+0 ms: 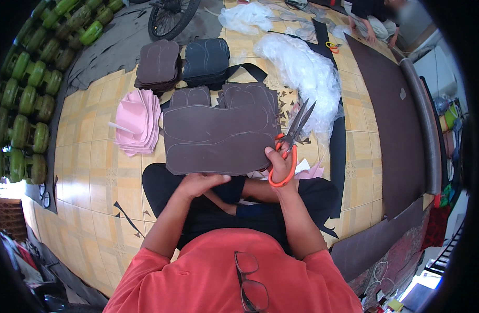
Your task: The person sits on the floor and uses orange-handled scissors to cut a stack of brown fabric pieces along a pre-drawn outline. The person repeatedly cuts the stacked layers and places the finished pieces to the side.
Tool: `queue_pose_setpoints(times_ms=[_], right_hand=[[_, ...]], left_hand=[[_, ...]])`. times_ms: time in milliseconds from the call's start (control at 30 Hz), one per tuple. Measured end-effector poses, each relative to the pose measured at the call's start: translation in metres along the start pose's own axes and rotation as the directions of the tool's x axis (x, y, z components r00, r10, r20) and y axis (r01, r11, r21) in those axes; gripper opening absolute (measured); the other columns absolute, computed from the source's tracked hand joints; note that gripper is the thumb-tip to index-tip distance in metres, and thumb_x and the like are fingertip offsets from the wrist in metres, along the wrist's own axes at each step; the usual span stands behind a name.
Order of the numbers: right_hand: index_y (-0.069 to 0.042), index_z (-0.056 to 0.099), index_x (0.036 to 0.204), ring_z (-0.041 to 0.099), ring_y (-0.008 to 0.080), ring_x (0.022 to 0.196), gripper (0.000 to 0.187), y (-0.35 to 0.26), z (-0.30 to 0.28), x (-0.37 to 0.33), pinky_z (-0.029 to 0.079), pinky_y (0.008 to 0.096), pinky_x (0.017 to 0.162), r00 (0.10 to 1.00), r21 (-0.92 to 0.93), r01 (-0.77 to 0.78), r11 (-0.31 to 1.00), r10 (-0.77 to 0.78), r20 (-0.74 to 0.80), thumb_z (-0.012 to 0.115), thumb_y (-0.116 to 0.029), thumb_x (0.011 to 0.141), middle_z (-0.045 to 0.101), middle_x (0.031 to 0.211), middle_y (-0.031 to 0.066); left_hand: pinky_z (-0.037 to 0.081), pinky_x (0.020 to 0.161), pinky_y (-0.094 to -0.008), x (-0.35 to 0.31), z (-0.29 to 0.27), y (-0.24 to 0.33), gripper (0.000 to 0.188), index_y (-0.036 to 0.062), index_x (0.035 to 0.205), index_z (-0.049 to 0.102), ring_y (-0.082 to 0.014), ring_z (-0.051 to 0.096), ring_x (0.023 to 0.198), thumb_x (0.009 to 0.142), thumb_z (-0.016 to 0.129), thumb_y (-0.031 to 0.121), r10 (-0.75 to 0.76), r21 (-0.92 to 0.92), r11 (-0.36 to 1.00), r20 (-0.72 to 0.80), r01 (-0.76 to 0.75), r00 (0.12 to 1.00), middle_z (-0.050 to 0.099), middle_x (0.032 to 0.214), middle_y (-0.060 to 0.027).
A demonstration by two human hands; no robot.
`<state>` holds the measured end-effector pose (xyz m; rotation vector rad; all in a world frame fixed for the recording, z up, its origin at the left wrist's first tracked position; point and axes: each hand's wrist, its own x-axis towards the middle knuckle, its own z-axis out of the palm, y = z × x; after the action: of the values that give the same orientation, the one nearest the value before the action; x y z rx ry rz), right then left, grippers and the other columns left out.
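Tiled floor [90, 172] | green cylinders [28, 99], contents hidden | right fingers [273, 155]: scissors [287, 140], brown sheet [218, 146]

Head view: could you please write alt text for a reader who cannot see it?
A person seated on a tiled floor holds a brown sheet marked with curved outlines in the left hand and right hand, which also holds orange-handled scissors, blades apart. Beyond are stacks of dark pieces, with pink sheets at left and crumpled plastic wrap at right.

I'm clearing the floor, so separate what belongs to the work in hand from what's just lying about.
Work:
dark outlined sheet, held
orange-handled scissors, in the right hand
probably the outlined stacks

Apparently lying about:
bicycle wheel
green cylinders
clear plastic
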<state>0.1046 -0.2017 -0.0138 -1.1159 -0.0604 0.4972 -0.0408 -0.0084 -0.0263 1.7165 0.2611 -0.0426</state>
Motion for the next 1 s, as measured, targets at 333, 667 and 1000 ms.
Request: queue_pose_setpoints(times_ms=[333,667,1000], right_hand=[[0.002,0.052,0.101,0.058,0.0126,0.058,0.028,0.011,0.015,-0.023,0.050,0.0254,0.050,0.993,-0.289,-0.042,0.956,0.071,0.092,0.058,-0.024,0.093,0.057,0.073,0.0058],[0.005,0.053,0.105,0.055,0.0154,0.061,0.054,0.023,-0.006,-0.011,0.046,0.0286,0.058,0.926,-0.729,0.377,0.572,-0.261,0.274,0.044,-0.048,0.098,0.053,0.074,0.0073],[-0.001,0.053,0.089,0.047,0.0114,0.045,0.049,0.023,-0.004,-0.010,0.037,0.0265,0.043,0.925,-0.677,0.377,0.632,-0.215,0.314,0.041,-0.048,0.099,0.047,0.057,0.0038]], left_hand=[[0.045,0.099,-0.0403,0.024,0.034,0.031,0.056,0.0085,0.139,0.033,-0.0268,0.051,0.121,0.090,0.060,0.010,-0.077,-0.726,0.651,-0.356,-0.223,0.931,0.049,0.130,-0.0120],[0.054,0.088,-0.0405,0.023,0.015,0.034,0.043,0.0079,0.130,0.042,-0.0244,0.059,0.109,0.091,0.056,0.003,-0.115,-0.702,0.640,-0.489,-0.312,0.865,0.055,0.121,-0.0109],[0.053,0.088,-0.0384,0.023,0.010,0.032,0.042,0.0045,0.131,0.042,-0.0235,0.060,0.107,0.091,0.056,0.002,-0.118,-0.711,0.639,-0.468,-0.293,0.876,0.056,0.119,-0.0118]])
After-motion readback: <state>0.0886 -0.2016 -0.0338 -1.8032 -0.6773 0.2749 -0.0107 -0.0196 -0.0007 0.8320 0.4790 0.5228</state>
